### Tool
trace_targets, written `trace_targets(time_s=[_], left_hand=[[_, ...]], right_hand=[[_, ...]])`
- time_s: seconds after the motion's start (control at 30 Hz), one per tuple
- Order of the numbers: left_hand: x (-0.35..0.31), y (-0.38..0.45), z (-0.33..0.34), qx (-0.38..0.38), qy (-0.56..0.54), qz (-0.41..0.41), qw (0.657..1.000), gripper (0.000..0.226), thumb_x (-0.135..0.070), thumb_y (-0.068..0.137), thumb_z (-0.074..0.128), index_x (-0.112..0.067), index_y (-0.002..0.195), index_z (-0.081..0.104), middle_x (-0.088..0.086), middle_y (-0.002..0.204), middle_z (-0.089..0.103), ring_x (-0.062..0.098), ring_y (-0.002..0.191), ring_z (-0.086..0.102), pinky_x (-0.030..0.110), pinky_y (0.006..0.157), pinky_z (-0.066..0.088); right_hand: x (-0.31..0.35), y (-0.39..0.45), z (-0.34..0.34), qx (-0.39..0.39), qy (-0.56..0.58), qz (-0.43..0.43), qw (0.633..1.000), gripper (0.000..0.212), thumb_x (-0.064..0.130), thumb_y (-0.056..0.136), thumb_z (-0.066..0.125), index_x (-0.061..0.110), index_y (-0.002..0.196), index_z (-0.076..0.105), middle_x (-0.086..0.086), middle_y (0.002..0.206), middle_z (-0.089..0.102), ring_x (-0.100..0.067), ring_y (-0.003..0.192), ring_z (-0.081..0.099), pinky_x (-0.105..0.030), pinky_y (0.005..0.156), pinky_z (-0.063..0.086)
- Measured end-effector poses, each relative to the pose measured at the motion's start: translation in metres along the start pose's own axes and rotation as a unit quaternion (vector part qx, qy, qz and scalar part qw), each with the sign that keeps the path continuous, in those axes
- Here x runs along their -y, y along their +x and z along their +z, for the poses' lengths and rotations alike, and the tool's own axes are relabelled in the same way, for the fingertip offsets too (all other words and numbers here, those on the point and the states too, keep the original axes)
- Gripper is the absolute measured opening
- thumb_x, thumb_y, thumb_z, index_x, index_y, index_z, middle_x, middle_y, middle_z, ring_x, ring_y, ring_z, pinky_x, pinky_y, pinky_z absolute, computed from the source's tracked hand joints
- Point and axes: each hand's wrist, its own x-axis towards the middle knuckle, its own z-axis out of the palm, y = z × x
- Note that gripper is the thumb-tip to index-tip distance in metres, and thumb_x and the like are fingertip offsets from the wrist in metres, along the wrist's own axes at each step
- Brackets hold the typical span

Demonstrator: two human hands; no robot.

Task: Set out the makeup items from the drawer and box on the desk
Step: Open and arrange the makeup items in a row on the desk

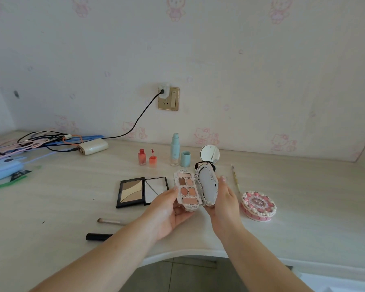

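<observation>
I hold an ornate white eyeshadow palette (pixel 187 190) open above the desk (pixel 61 197). My left hand (pixel 171 213) grips its pan side from below, and my right hand (pixel 223 199) holds the hinged mirror lid. Left of it lies an open black contour palette (pixel 135 191). At the back stand two red lip tints (pixel 147 157), a teal pump bottle (pixel 175 149) with its cap (pixel 185 158) beside it, and a round mirror compact (pixel 209 154). A pink cake-shaped compact (pixel 258 205) sits at right. A brush (pixel 111 221) and a black tube (pixel 98 236) lie near my left forearm.
A thin pencil-like stick (pixel 236 178) lies right of my right hand. Cables, hangers and a white power bank (pixel 93 146) crowd the desk's back left, with a cord running up to the wall socket (pixel 168 98). The curved front edge of the desk (pixel 198 255) is below my arms.
</observation>
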Motion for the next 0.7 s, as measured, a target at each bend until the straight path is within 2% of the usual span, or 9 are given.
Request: trace_targets(time_s=[0.13, 0.27, 0.37, 0.43, 0.53, 0.6, 0.7], left_hand=[[-0.001, -0.001, 0.001, -0.009, -0.011, -0.011, 1.0, 0.029, -0.023, 0.101, 0.038, -0.007, 0.106, 0.061, 0.011, 0.076, 0.075, 0.02, 0.065, 0.07, 0.028, 0.053, 0.058], [-0.007, -0.005, 0.002, -0.012, 0.002, -0.02, 1.0, 0.029, -0.021, 0.1, 0.041, -0.003, 0.111, 0.062, 0.016, 0.086, 0.075, 0.025, 0.07, 0.07, 0.033, 0.056, 0.059], [-0.015, -0.012, 0.001, 0.004, 0.014, -0.008, 1.0, 0.026, -0.017, 0.099, 0.041, -0.004, 0.109, 0.062, 0.016, 0.1, 0.072, 0.027, 0.085, 0.068, 0.036, 0.068, 0.06], [-0.019, -0.019, -0.002, 0.019, 0.019, 0.007, 1.0, 0.022, -0.013, 0.098, 0.043, -0.006, 0.101, 0.064, 0.012, 0.093, 0.073, 0.024, 0.086, 0.067, 0.034, 0.072, 0.059], [-0.021, -0.026, -0.006, 0.034, 0.031, 0.005, 0.999, 0.019, -0.011, 0.096, 0.045, -0.009, 0.096, 0.064, 0.007, 0.081, 0.076, 0.019, 0.081, 0.068, 0.034, 0.086, 0.052], [-0.022, -0.026, -0.007, 0.035, 0.046, -0.001, 0.998, 0.018, -0.01, 0.096, 0.045, -0.01, 0.098, 0.064, 0.005, 0.079, 0.076, 0.015, 0.073, 0.069, 0.031, 0.085, 0.051], [-0.022, -0.023, -0.008, 0.035, 0.047, -0.006, 0.998, 0.018, -0.009, 0.096, 0.045, -0.012, 0.1, 0.062, 0.005, 0.08, 0.075, 0.014, 0.073, 0.067, 0.029, 0.078, 0.052]], right_hand=[[0.003, 0.001, -0.007, 0.024, -0.015, -0.003, 1.0, 0.032, 0.036, 0.099, 0.039, 0.02, 0.101, 0.067, -0.005, 0.106, 0.072, -0.025, 0.103, 0.066, -0.048, 0.097, 0.049], [0.002, 0.002, -0.007, 0.023, -0.02, -0.006, 1.0, 0.031, 0.033, 0.099, 0.041, 0.017, 0.107, 0.066, -0.008, 0.105, 0.071, -0.027, 0.098, 0.067, -0.044, 0.087, 0.053], [-0.003, 0.006, -0.006, 0.004, -0.036, -0.009, 0.999, 0.031, 0.035, 0.096, 0.043, 0.02, 0.112, 0.066, -0.005, 0.111, 0.07, -0.026, 0.105, 0.064, -0.047, 0.097, 0.049], [-0.008, 0.011, -0.004, -0.002, -0.056, -0.025, 0.998, 0.033, 0.041, 0.091, 0.044, 0.026, 0.107, 0.068, 0.0, 0.109, 0.071, -0.024, 0.107, 0.063, -0.05, 0.1, 0.046], [-0.013, 0.016, -0.003, 0.003, -0.074, -0.029, 0.997, 0.032, 0.045, 0.086, 0.044, 0.033, 0.101, 0.069, 0.005, 0.106, 0.071, -0.023, 0.108, 0.063, -0.051, 0.1, 0.046], [-0.01, 0.013, -0.001, 0.005, -0.086, -0.031, 0.996, 0.029, 0.037, 0.093, 0.041, 0.032, 0.09, 0.069, 0.001, 0.1, 0.071, -0.025, 0.103, 0.064, -0.051, 0.098, 0.047], [-0.01, 0.013, 0.0, -0.001, -0.089, -0.031, 0.996, 0.033, 0.033, 0.097, 0.038, 0.034, 0.082, 0.067, -0.001, 0.096, 0.071, -0.026, 0.102, 0.064, -0.051, 0.098, 0.047]])
